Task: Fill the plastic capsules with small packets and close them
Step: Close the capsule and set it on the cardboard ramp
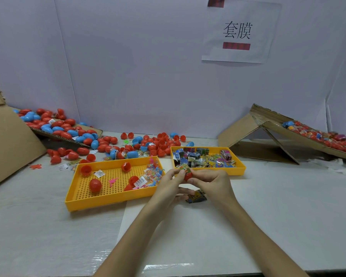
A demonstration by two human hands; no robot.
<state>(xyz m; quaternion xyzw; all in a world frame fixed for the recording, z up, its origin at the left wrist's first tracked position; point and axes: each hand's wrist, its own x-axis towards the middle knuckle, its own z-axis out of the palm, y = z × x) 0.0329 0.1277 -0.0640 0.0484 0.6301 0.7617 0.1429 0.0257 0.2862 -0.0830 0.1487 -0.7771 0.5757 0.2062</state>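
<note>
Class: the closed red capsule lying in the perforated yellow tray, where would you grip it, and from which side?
From above, since the tray walls block a low reach. Pinch the red capsule across its widest middle, from opposite sides; the rounded ends would likely slip.

perforated tray left of packet tray, capsules behind both
</note>
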